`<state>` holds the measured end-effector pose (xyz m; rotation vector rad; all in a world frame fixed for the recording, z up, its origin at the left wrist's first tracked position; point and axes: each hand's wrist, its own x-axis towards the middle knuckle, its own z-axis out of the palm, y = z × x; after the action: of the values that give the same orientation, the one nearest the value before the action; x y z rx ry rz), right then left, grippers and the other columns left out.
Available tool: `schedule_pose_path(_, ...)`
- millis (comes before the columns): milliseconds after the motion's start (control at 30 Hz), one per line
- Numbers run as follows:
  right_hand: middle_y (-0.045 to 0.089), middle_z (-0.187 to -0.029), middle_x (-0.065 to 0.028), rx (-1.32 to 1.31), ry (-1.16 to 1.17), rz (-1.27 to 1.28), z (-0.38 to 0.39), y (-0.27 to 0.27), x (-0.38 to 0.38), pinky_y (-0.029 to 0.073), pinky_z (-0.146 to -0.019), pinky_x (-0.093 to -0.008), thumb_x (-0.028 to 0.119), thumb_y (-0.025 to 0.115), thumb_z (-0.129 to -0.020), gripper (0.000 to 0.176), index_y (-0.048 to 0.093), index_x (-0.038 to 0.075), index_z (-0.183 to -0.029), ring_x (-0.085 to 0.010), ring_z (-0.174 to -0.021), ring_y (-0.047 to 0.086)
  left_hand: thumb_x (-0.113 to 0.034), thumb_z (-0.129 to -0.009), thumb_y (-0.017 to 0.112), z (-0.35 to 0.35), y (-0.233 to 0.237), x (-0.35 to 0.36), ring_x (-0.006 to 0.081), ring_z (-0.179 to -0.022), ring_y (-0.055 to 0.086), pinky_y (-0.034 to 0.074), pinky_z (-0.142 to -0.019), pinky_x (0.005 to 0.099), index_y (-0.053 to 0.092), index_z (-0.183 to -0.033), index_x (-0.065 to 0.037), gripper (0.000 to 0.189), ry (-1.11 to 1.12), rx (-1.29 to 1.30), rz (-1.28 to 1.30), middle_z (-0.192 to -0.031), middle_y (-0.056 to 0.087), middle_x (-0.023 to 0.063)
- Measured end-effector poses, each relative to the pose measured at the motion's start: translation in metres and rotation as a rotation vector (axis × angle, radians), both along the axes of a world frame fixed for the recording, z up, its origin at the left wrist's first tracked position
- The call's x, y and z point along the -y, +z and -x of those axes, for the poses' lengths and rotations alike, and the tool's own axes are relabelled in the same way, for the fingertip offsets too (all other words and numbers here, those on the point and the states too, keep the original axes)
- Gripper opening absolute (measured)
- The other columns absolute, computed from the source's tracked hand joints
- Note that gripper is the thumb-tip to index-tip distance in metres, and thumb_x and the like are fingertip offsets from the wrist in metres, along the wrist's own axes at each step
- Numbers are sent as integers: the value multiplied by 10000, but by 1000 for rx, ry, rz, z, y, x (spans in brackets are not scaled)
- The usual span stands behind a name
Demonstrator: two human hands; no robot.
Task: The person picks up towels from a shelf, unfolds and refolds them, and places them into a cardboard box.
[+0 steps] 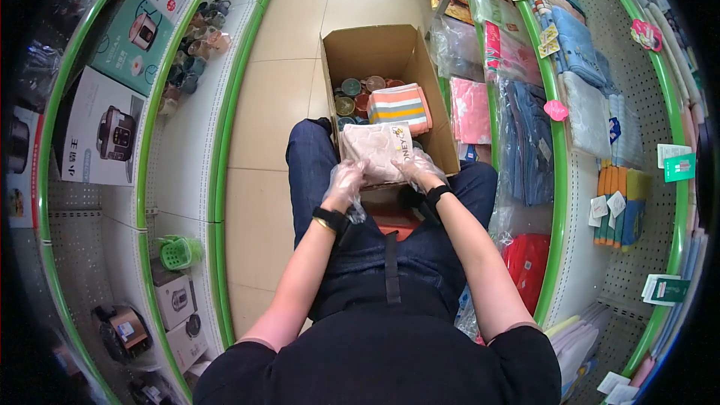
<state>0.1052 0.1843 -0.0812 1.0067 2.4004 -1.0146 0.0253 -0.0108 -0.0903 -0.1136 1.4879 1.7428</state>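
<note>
My left hand (346,181) and my right hand (420,166), both in clear plastic gloves, grip the two sides of a folded pale pink towel (373,151). The towel has dark lettering and a small yellow figure near its right edge. It is held at the near end of an open cardboard box (375,46), between my knees. Inside the box, beyond the held towel, lies a folded striped towel (399,107) in orange, white, grey and yellow. Several round cups or jars (351,88) are to its left and behind it. The box's near part is hidden.
Shelves with green edges (238,105) flank the aisle. Boxed cookers (105,129), small cups (187,67) and a green basket (178,252) are on the left. Folded towels (581,45), bagged jeans (525,142) and a red package (525,266) are on the right. Tiled floor (262,127) shows left of the box.
</note>
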Motion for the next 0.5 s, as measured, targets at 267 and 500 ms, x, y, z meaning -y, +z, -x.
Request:
schedule_pose_path(267,565,-1181,-166,-78,-95,133,-10,-2,-6,397,-932,-387,452,562,-809,526,565,60,-1160,-315,-1117,521,-77,-754,607,24,-21,-33,235,-861,586,473,-755,299,518,-1121,32,393,-1,48,116,-1018,596,149)
schedule_pose_path(500,623,-1042,-140,-293,-180,227,-28,47,-23,447,-831,-327,369,519,-880,446,563,-1,-1125,-233,-969,585,5,-763,555,27,28,-28,191,-967,574,491,-814,306,404,-1288,13,546,-4,-202,-135,-1136,561,111)
